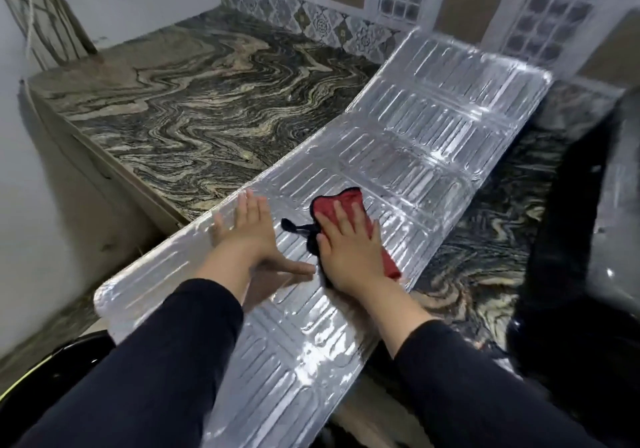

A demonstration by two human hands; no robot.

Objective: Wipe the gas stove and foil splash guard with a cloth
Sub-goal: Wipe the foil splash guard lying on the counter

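Note:
The foil splash guard (408, 142), a long embossed silver sheet, lies unfolded across the marbled counter, its far end curving up against the tiled wall. My left hand (249, 236) rests flat on its left side, fingers spread. My right hand (349, 250) presses flat on a red cloth (343, 201) with a black edge and black loop, which lies on the foil's middle. A dark rounded shape at the right edge (581, 225) may be the gas stove; I cannot tell.
The dark swirled stone counter (194, 108) stretches left and back to a patterned tile wall (322, 21). Its front edge drops off at the left. A black glossy object (83, 347) sits at the lower left beside my sleeve.

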